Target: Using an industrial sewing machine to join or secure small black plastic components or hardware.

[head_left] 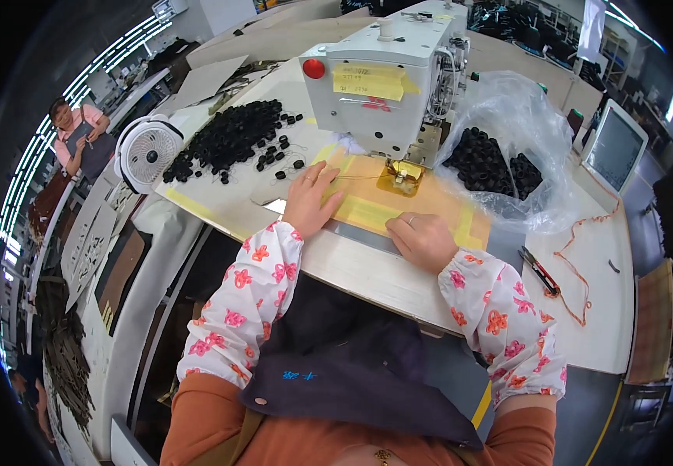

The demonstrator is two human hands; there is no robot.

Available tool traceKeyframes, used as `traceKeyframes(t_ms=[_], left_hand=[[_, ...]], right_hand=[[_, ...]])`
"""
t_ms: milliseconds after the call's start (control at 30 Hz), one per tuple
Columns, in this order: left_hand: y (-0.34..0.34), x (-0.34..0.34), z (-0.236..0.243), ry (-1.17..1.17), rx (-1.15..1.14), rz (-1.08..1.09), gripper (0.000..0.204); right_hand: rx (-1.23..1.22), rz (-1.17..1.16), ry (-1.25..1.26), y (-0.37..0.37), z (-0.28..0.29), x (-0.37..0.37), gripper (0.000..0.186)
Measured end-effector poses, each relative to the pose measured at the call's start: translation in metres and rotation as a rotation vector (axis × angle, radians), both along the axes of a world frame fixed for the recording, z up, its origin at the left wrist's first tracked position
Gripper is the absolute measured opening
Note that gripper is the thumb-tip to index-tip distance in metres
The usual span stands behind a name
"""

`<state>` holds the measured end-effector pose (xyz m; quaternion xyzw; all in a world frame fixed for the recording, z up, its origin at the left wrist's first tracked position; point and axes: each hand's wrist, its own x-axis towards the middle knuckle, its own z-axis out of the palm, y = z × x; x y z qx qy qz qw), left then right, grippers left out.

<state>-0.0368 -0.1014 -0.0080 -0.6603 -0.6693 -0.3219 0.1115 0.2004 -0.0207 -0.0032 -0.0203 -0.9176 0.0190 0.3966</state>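
My left hand (311, 200) rests with its fingers stretched out on the orange, yellow-taped work surface (364, 210), left of the presser foot (404, 179) of a grey sewing machine (367, 116). Thin threads run from near its fingertips toward the foot. My right hand (422, 242) lies lower right on the taped surface, fingers curled; whether anything is under them is hidden. Many small black loops (231, 136) are piled left of the machine, some scattered with threads near my left hand. More black pieces (476, 159) sit in a clear plastic bag (538, 116) to the right.
A white fan (147, 155) stands at the left end of the table. On the right side lie a utility knife (540, 272), an orange cord (577, 307) and a screen device (615, 146). A person (80, 136) in pink stands at a neighbouring table at the far left.
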Motion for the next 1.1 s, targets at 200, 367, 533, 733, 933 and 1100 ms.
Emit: traceKeyframes(t_ms=[200, 367, 533, 733, 933, 1100], left_hand=[[0.036, -0.029, -0.021, 0.068, -0.162, 0.118, 0.033], [0.037, -0.051, -0.027, 0.026, -0.172, 0.118, 0.033], [0.039, -0.043, -0.017, 0.039, -0.195, 0.170, 0.034], [0.044, -0.084, -0.016, -0.245, -0.039, 0.037, 0.025], [0.044, -0.030, 0.017, 0.033, 0.138, -0.049, 0.032], [0.069, 0.035, 0.005, 0.003, -0.086, -0.350, 0.022]], right_hand=[[-0.062, -0.153, -0.003, 0.015, 0.000, 0.001, 0.010], [-0.090, -0.265, 0.063, 0.030, 0.004, 0.002, 0.005], [-0.138, -0.537, 0.204, 0.068, 0.016, 0.035, 0.006], [-0.218, -0.728, 0.076, 0.117, 0.021, 0.042, 0.010], [-0.118, -0.806, -0.270, 0.175, 0.017, 0.023, 0.019], [-0.089, -0.818, -0.276, 0.170, 0.015, 0.031, 0.014]])
